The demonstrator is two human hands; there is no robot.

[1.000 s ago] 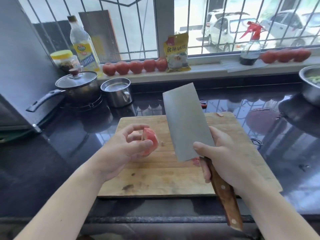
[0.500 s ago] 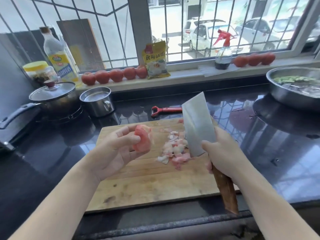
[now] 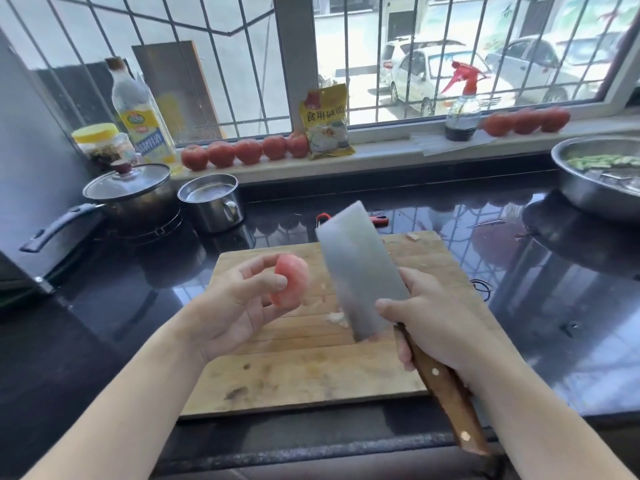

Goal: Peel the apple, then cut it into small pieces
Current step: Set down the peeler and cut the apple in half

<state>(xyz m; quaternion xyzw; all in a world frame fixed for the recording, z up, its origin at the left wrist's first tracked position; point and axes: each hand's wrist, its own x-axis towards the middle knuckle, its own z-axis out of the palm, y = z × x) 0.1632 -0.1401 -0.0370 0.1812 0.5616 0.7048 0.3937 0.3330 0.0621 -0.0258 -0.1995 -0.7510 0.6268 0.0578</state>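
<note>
Pink peeled apple piece (image 3: 290, 285) sits up off the wooden cutting board (image 3: 311, 372), pinched in our left hand (image 3: 235, 306) between thumb and fingertips, palm turned toward us. Versus half a second ago, same pinch on it, but the cleaver (image 3: 360, 271) now has its broad flat face toward us and covers most of the chopped apple bits (image 3: 337, 318) we saw piled mid-board; only a few pale scraps peek out at the blade's lower left edge. View also swung back left: the lidded saucepan (image 3: 128, 188) and its handle show more fully, the steel basin (image 3: 602, 178) sits further to the right edge.

Right hand (image 3: 436, 323) wraps the cleaver's wooden handle (image 3: 446, 386), fingers curled round it at the blade's heel; that grip is clenched on the handle, blade pointing up and away, blurred. Left grip is grasping the apple piece.

Apple piece lies just left of the blade face, near but apart from it, and near the right hand. One small scrap (image 3: 412, 236) lies at the board's far right corner.

Behind the blade, a red-handled peeler (image 3: 379, 220) on the black bench (image 3: 519, 271), partly hidden. Steel cup (image 3: 211, 206) beside the saucepan. On the sill: row of tomatoes (image 3: 247, 152), oil bottle (image 3: 142, 112), yellow-lidded jar (image 3: 100, 142), yellow packet (image 3: 325, 123), spray bottle (image 3: 462, 105), three more tomatoes (image 3: 526, 122).
</note>
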